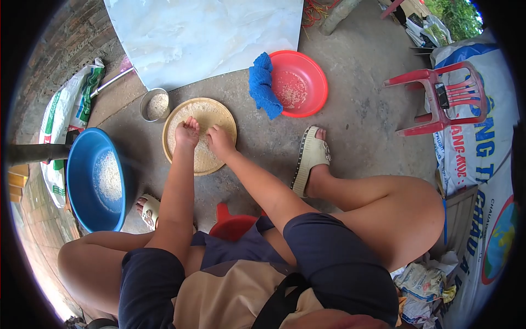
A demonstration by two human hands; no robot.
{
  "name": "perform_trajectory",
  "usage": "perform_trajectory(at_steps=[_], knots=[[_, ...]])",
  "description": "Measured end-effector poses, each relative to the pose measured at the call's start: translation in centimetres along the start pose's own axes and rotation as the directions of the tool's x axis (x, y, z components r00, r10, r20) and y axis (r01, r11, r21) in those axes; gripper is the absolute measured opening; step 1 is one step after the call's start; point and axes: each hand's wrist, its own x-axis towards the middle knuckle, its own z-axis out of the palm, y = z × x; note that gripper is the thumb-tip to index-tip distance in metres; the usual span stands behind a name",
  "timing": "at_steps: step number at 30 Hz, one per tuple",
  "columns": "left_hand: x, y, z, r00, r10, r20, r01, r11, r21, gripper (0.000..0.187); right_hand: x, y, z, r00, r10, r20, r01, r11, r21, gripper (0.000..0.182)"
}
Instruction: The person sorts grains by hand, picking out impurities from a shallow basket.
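A round woven tray (206, 169) lies on the floor in front of me, with pale grains (206, 112) spread on it. Over its middle, my left hand (187, 132) is palm up with its fingers slightly curled; whether grains lie in it is too small to tell. My right hand (220, 141) is beside it on the right, a small gap away, its fingers curled together in a pinch, and what they hold is hidden. A metal bowl (158, 105) of grains touches the tray's upper left side.
A blue basin (79, 192) with grains stands at left. A red basin (316, 88) with some grains and a blue cloth (264, 88) over its rim is at upper right. A marbled board (208, 41), red chair (438, 101) and large sacks (485, 142) stand around.
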Motion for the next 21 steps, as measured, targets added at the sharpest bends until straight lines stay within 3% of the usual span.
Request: perform_trajectory(at_steps=[3,8,10,14,16,18,19,20,21], knots=[[1.1,-0.8,-0.1,1.0,0.005,-0.02,-0.004,1.0,0.027,0.036,1.7,-1.8,-0.4,0.988,0.082,-0.132,-0.062,0.987,0.147,0.006],[1.6,-1.0,0.1,0.996,-0.051,0.077,0.057,0.995,-0.076,0.035,3.0,-2.4,-1.1,0.978,0.04,-0.207,0.005,0.977,0.211,0.005],[1.7,-0.6,0.2,0.989,-0.112,0.1,0.113,0.994,0.0,0.035,3.1,-2.6,-1.4,0.972,0.05,-0.23,0.009,0.968,0.25,0.007],[0.4,-1.3,0.5,0.958,-0.195,0.212,0.176,0.979,0.106,0.037,3.3,-3.0,-1.6,0.974,-0.09,-0.208,0.124,0.98,0.156,0.009],[-1.3,-1.6,1.3,0.924,-0.239,0.297,0.162,0.952,0.261,0.033,3.2,-3.3,-1.9,0.969,-0.146,-0.2,0.171,0.979,0.114,0.01],[-0.5,-1.8,0.8,0.928,-0.232,0.292,0.162,0.956,0.246,0.032,2.8,-3.7,-2.0,0.956,-0.091,-0.28,0.116,0.991,0.072,0.011],[0.4,-1.9,0.3,0.949,-0.211,0.234,0.186,0.975,0.123,0.032,2.5,-3.4,-1.8,0.955,-0.091,-0.281,0.116,0.991,0.073,0.011],[1.3,-1.8,-0.2,0.965,-0.196,0.174,0.199,0.98,-0.004,0.031,2.1,-3.0,-1.7,0.967,-0.024,-0.253,0.031,0.999,0.021,0.016],[1.1,-1.3,-0.2,0.965,-0.194,0.176,0.198,0.98,-0.003,0.031,1.6,-2.4,-1.6,0.973,0.044,-0.228,-0.053,0.998,-0.032,0.021]])
